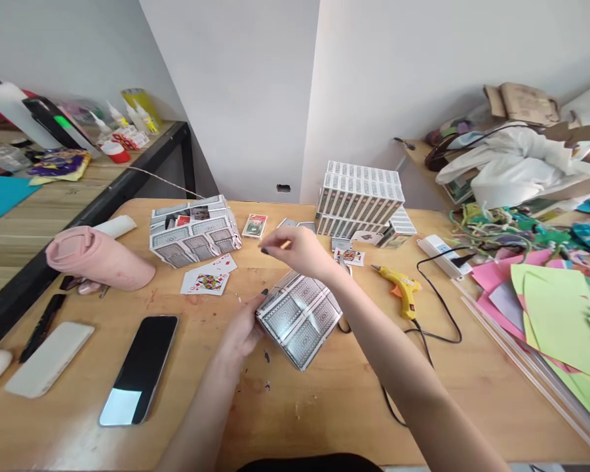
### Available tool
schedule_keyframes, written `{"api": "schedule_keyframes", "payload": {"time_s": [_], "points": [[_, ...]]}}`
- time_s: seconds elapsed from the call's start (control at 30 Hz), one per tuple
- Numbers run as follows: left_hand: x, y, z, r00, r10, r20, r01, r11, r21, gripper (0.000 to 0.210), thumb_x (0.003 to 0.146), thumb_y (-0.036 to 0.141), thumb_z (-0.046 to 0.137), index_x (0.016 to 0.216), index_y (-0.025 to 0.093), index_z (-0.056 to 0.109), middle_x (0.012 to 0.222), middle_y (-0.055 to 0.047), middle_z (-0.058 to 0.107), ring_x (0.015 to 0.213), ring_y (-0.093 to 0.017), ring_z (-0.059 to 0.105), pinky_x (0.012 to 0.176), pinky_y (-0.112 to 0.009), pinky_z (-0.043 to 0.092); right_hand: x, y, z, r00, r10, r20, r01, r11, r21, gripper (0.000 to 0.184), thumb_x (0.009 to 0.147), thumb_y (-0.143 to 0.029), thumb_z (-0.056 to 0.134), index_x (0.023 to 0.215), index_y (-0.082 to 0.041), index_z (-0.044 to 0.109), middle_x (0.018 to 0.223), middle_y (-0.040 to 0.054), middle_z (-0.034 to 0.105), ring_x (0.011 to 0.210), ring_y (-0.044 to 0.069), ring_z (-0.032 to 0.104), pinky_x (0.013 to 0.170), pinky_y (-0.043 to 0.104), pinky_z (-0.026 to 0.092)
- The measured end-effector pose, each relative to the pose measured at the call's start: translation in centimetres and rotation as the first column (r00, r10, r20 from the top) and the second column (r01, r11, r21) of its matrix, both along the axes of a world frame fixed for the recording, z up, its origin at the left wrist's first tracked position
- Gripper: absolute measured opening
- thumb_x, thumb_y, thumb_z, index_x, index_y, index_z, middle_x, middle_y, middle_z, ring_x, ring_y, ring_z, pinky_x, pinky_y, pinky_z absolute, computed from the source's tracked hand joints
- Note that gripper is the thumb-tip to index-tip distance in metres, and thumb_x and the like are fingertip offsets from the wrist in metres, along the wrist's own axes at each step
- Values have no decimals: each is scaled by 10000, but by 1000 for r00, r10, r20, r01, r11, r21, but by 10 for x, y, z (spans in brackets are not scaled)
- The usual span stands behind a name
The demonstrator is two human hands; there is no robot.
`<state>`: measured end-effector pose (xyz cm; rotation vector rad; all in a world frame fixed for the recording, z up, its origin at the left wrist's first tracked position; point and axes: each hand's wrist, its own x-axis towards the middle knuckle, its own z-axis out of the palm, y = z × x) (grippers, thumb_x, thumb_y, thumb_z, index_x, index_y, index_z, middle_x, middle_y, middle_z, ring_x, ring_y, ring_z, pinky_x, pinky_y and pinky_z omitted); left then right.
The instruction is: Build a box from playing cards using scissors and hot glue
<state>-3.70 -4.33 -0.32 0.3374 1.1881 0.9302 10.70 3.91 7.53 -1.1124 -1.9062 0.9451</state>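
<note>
My left hand (246, 328) grips the lower left side of a box made of playing cards (302, 318), its grey patterned card backs facing up, tilted above the table. Over the far edge of this box, my right hand (299, 249) is closed in a pinch; whatever its fingertips hold, if anything, is too small to make out. Beyond my left hand stands another playing-card box (194, 229), with an opening in its top and red cards inside. Loose playing cards (209, 280) lie face up in front of it. A yellow glue gun (400, 288) rests right of my right forearm.
Stacked card packs (358, 196) stand at the back, near a single red pack (254, 226). A phone (140, 367), white case (49, 359) and pink pouch (101, 259) lie left. Right are a power strip (442, 255), black cable (445, 308) and coloured paper (555, 314).
</note>
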Motion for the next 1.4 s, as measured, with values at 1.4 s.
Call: {"api": "schedule_keyframes", "payload": {"time_s": [1.4], "points": [[-2, 2, 34, 830, 151, -537, 167, 851, 498, 204, 662, 368, 744, 773, 200, 717, 684, -9, 649, 645, -152, 529, 614, -232, 386, 55, -73, -20, 844, -187, -503, 126, 980, -152, 147, 825, -290, 633, 786, -188, 534, 757, 22, 646, 699, 135, 645, 692, 322, 550]]}}
